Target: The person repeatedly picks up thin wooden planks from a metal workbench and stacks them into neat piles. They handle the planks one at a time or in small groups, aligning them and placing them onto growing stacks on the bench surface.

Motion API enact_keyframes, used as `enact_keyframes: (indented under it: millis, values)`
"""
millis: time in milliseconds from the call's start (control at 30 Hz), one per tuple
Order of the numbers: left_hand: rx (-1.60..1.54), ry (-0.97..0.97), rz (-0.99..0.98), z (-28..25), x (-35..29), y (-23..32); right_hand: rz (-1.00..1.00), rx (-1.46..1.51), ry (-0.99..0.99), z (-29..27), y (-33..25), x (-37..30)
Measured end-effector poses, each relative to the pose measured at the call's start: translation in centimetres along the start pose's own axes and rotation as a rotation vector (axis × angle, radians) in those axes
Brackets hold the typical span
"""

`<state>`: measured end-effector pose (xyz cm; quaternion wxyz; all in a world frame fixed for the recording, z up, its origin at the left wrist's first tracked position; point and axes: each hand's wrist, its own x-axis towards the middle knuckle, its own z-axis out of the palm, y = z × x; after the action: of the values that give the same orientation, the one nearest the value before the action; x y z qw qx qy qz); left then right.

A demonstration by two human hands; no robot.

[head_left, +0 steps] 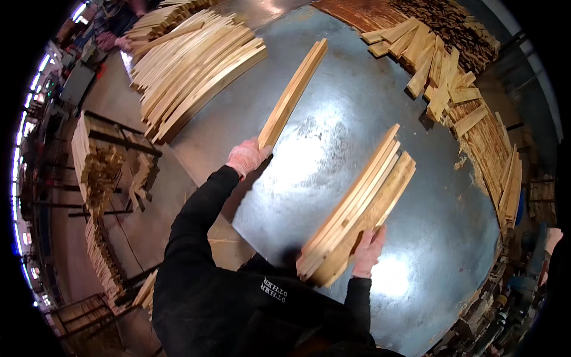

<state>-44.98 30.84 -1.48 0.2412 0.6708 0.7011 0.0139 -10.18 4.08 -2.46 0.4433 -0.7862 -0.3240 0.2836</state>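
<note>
My left hand (247, 157), in a pale pink glove, is closed round the near end of a few long, light wooden strips (294, 92). They lie side by side and point away from me over the grey metal table (440, 238). To the right, a small bundle of wooden strips (351, 208) is on the table, its near end by my body. My right hand (370, 253), gloved alike, grips the outermost wooden strip (397, 184) at the bundle's right side. Its fingertips are partly hidden by the wood.
A large row of wooden strips (196, 77) lies at the far left. Loose short boards (437, 71) cover the table's far right edge, beside a heap of dark offcuts (446, 24). Stacked wood (98, 166) stands on a rack at left. Another person's hand (123, 43) shows at far left.
</note>
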Motion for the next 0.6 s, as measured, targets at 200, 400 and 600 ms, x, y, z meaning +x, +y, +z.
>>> enact_keyframes:
  millis: [200,400,600]
  values:
    - [-0.086,-0.040,-0.036,-3.8,10.8,5.6,0.004,-0.416,0.069,2.5,-2.1,-0.5]
    - [0.045,0.149,0.065,-8.5,29.6,12.2,0.071,-0.480,0.090,3.2,-4.4,0.8]
    - [-0.062,0.289,0.042,-8.7,45.5,21.1,0.165,-0.592,0.244,4.4,-1.9,2.1]
